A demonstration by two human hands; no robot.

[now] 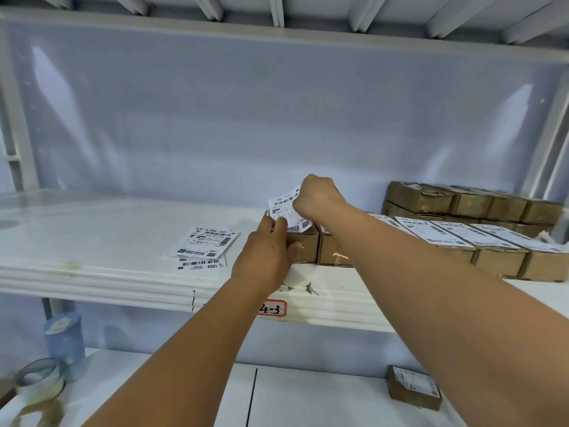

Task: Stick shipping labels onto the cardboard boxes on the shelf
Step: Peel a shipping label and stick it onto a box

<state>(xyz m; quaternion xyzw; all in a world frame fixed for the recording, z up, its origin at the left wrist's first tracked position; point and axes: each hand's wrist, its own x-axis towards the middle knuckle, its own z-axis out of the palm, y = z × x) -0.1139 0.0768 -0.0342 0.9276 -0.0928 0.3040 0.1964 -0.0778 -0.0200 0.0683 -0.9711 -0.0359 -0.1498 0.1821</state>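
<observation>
A row of small cardboard boxes (498,260) stands on the white shelf (92,241), most with white shipping labels on top. The leftmost box (304,246) sits at the row's left end. My right hand (317,198) pinches a white shipping label (286,208) above that box, the label curling upward. My left hand (268,254) rests against the leftmost box, thumb on its front face, fingers touching the label's lower edge. A loose stack of labels (203,245) lies on the shelf to the left.
More unlabelled brown boxes (474,201) are stacked at the back right. A shelf tag reading 4-3 (272,309) sits on the shelf edge. The lower shelf holds tape rolls (40,380), a blue roll (64,340) and one labelled box (414,386).
</observation>
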